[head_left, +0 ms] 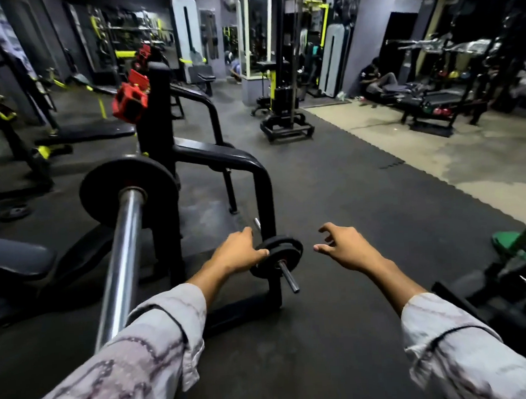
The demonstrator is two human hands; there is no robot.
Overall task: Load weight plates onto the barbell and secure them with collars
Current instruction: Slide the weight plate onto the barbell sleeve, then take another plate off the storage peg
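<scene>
Left hand (237,253) curls on the small plate (277,254) on its peg (289,276), right hand (347,250) spread, empty — a one-handed pull could tilt it, jam, or drop it.

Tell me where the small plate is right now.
Head view, low centre: the small plate sits on a short peg of the black rack, the left hand touching its left rim, the right hand apart to its right.
</scene>
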